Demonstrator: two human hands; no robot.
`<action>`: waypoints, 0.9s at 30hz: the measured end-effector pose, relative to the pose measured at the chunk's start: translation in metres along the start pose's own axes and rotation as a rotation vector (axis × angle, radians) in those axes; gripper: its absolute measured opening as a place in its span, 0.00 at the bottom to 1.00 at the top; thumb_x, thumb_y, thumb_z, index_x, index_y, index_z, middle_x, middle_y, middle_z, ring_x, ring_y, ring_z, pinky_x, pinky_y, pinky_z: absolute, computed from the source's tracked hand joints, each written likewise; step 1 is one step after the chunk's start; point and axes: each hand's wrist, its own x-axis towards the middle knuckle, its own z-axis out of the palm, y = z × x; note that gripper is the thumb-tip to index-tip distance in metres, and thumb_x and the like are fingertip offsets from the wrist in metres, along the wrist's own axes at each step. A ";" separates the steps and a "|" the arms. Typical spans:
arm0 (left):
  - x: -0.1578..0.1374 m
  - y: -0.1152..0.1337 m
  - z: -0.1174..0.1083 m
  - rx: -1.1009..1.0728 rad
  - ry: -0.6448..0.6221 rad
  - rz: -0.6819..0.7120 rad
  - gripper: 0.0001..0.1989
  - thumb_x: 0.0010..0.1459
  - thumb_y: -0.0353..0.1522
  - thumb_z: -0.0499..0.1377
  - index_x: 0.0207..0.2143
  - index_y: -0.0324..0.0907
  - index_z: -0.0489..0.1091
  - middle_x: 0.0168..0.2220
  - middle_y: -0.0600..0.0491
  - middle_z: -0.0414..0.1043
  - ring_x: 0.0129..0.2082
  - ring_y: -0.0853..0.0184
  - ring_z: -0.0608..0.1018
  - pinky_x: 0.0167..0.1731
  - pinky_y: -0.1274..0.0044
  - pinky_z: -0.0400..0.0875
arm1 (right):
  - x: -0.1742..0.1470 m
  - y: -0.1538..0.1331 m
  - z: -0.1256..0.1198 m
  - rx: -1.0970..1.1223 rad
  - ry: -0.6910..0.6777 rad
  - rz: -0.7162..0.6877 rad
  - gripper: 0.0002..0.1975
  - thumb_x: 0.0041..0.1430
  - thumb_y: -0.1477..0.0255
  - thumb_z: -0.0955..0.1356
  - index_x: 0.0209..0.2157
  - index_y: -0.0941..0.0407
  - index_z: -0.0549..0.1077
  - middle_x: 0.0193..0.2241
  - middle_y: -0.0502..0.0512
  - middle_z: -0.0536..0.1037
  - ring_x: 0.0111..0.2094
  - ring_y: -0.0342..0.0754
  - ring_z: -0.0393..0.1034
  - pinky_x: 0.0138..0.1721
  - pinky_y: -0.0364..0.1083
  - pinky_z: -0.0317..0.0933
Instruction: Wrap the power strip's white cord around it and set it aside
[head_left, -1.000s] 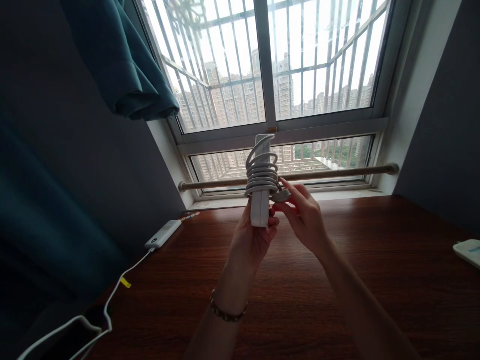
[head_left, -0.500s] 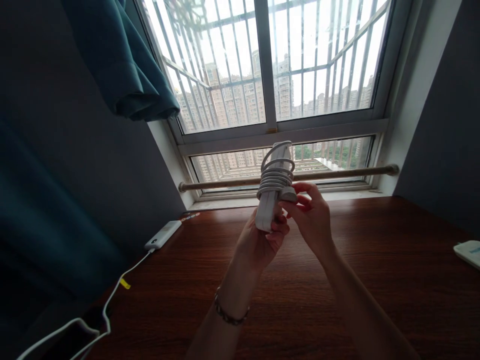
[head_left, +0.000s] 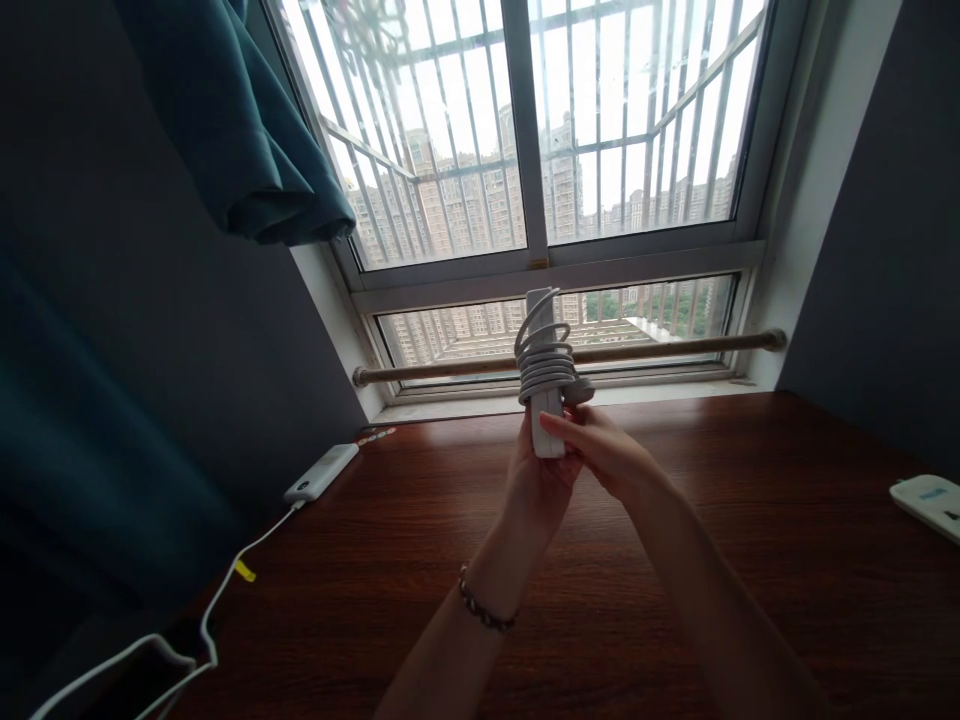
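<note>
A white power strip point(head_left: 549, 432) is held up above the brown desk, tilted with its far end toward the window. Its white cord point(head_left: 546, 370) is wound several times around the middle, with looser loops near the far end. The plug point(head_left: 580, 390) sticks out at the right of the coil. My left hand point(head_left: 538, 490) holds the strip from below, its fingers mostly hidden behind it. My right hand point(head_left: 604, 450) grips the near end from the right, thumb lying across the front face.
A white power bank point(head_left: 322, 474) with a cable point(head_left: 225, 590) lies at the desk's left edge. Another white device point(head_left: 930, 502) sits at the far right. Beyond the desk point(head_left: 420, 560) run a horizontal rail point(head_left: 660, 351) and a barred window. A teal curtain point(head_left: 255, 150) hangs upper left.
My right hand has let go of the plug and moved down to the strip's near end. The strip has turned slightly more upright in my left hand.
</note>
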 end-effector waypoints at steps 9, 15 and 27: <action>-0.003 -0.044 -0.024 0.212 0.016 0.320 0.19 0.55 0.48 0.62 0.36 0.41 0.69 0.31 0.55 0.72 0.33 0.68 0.74 0.38 0.77 0.69 | -0.033 0.013 -0.001 -0.765 0.281 -0.262 0.15 0.53 0.59 0.68 0.32 0.57 0.68 0.28 0.56 0.75 0.31 0.53 0.69 0.30 0.47 0.57; -0.010 -0.092 -0.035 0.402 -0.097 0.207 0.22 0.60 0.50 0.54 0.49 0.46 0.66 0.51 0.48 0.70 0.50 0.62 0.72 0.48 0.73 0.65 | -0.062 0.026 -0.040 -0.877 0.452 -0.268 0.15 0.56 0.56 0.63 0.32 0.55 0.64 0.22 0.51 0.71 0.24 0.48 0.64 0.26 0.45 0.54; -0.043 -0.135 -0.074 1.021 -0.450 -0.126 0.13 0.53 0.43 0.62 0.34 0.43 0.75 0.38 0.47 0.74 0.42 0.57 0.73 0.46 0.68 0.64 | -0.184 0.027 -0.191 -1.082 0.686 -0.041 0.17 0.56 0.54 0.63 0.35 0.55 0.66 0.22 0.48 0.68 0.24 0.48 0.61 0.28 0.46 0.54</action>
